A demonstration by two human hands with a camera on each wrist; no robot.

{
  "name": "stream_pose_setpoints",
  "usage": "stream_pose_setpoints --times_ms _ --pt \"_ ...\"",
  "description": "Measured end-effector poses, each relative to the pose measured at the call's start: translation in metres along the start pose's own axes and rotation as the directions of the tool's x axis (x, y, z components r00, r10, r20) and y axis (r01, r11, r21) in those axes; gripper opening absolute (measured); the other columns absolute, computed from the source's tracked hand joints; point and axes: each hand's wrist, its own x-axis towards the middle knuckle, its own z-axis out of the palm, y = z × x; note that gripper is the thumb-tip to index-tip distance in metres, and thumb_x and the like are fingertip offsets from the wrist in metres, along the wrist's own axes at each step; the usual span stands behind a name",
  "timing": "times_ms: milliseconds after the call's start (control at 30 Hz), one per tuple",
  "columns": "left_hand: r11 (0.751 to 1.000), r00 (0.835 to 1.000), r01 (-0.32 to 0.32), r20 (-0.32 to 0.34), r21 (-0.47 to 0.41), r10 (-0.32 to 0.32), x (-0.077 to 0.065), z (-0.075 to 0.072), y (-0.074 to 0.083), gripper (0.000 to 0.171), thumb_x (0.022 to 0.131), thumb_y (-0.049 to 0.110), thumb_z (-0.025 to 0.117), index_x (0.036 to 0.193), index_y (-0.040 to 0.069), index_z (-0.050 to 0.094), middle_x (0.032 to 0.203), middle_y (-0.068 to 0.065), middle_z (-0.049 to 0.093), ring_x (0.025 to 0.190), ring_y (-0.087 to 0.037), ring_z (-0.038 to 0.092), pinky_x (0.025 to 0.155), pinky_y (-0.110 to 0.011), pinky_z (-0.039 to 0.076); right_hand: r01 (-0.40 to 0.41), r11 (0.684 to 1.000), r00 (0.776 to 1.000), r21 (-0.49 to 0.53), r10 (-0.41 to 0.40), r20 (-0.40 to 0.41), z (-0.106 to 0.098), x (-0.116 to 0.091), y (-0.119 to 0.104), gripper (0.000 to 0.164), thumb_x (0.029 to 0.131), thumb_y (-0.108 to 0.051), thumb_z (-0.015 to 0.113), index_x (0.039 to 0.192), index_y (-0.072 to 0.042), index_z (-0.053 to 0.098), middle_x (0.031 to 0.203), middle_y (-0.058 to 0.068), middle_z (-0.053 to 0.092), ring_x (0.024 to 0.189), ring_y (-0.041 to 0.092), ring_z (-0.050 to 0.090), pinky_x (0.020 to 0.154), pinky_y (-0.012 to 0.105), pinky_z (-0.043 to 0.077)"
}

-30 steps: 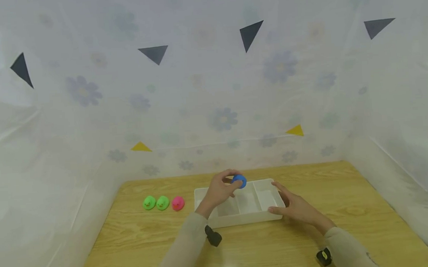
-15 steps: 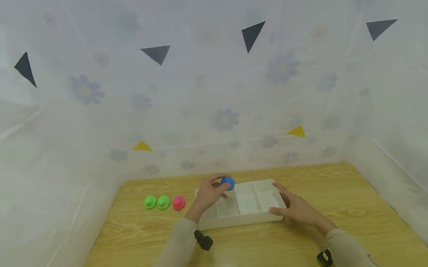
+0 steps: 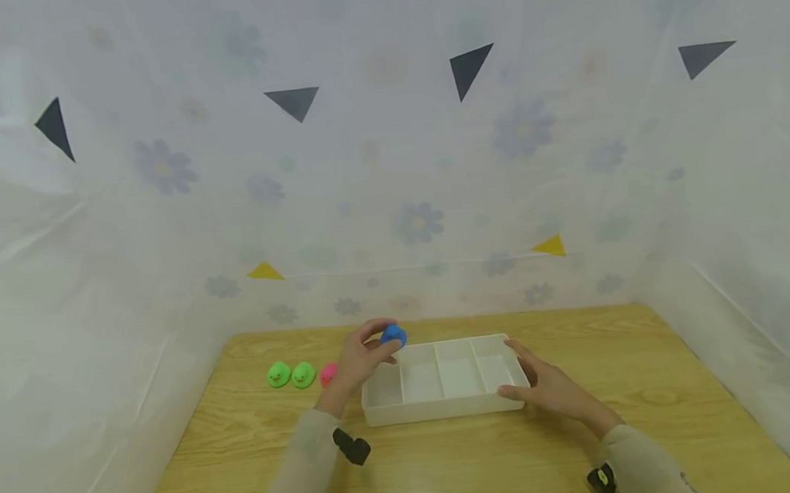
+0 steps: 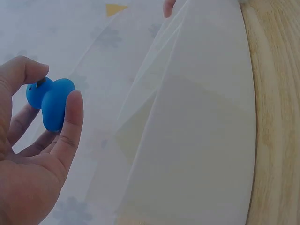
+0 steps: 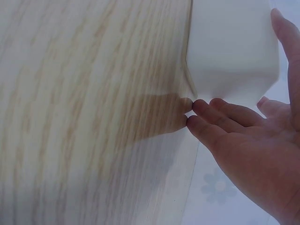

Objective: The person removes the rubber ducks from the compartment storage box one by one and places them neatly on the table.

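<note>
My left hand pinches a blue rubber duck between thumb and fingers, above the back left part of a white divided tray. In the left wrist view the blue duck is held clear of the tray's wall. At the tray's right end is my right hand, its thumb by the front wall and a finger at the back corner. The right wrist view shows that hand spread around the tray's end. The tray's visible compartments hold nothing.
Left of the tray, two green rubber ducks sit in a row with a pink duck, partly hidden by my left hand. The wooden table meets a flower-patterned white curtain at the back.
My left hand has moved left with the blue duck, from over the tray's middle to its left part, and now partly covers the pink duck. The right hand keeps its place.
</note>
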Motion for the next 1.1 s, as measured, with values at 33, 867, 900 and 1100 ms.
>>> stream_pose_setpoints --times_ms 33,867,900,1100 --pt "1.0 1.0 -0.002 -0.007 -0.003 0.002 -0.001 -0.003 0.0 0.045 0.098 0.004 0.072 0.141 -0.001 0.061 0.143 -0.027 0.058 0.11 -0.035 0.074 0.081 -0.035 0.066 -0.001 1.0 1.0 0.004 0.001 -0.004 0.0 0.0 0.0 0.102 0.096 -0.057 0.072 0.171 -0.032 0.008 0.171 0.028 0.024 0.153 0.052 0.035 0.116 0.067 0.041" --pt "0.981 0.99 0.062 -0.138 0.186 -0.037 -0.04 -0.091 -0.007 0.049 0.098 0.019 0.076 0.145 0.009 0.064 0.134 -0.023 0.071 0.103 -0.005 0.073 0.094 -0.035 0.061 0.016 1.0 1.0 0.022 -0.016 0.002 -0.004 0.001 0.007 0.1 0.097 -0.055 0.071 0.171 -0.031 0.007 0.174 0.023 0.019 0.152 0.051 0.037 0.114 0.067 0.043" --pt "0.979 0.989 0.068 -0.139 0.192 -0.041 -0.041 -0.094 -0.008 0.05 0.099 0.02 0.076 0.146 0.009 0.063 0.134 -0.022 0.071 0.104 -0.004 0.073 0.095 -0.033 0.06 0.016 1.0 1.0 0.023 -0.016 0.001 -0.004 0.001 0.006 0.1 0.098 -0.054 0.071 0.171 -0.031 0.007 0.175 0.023 0.018 0.152 0.052 0.037 0.115 0.067 0.043" --pt "0.961 0.983 0.116 -0.167 0.253 -0.075 -0.048 -0.111 -0.011 0.05 0.1 0.027 0.075 0.147 0.013 0.063 0.138 -0.016 0.07 0.109 -0.001 0.069 0.095 -0.027 0.055 0.01 1.0 1.0 0.024 -0.01 0.003 -0.005 0.002 0.006 0.1 0.098 -0.054 0.07 0.171 -0.031 0.007 0.176 0.022 0.014 0.153 0.052 0.034 0.116 0.067 0.041"
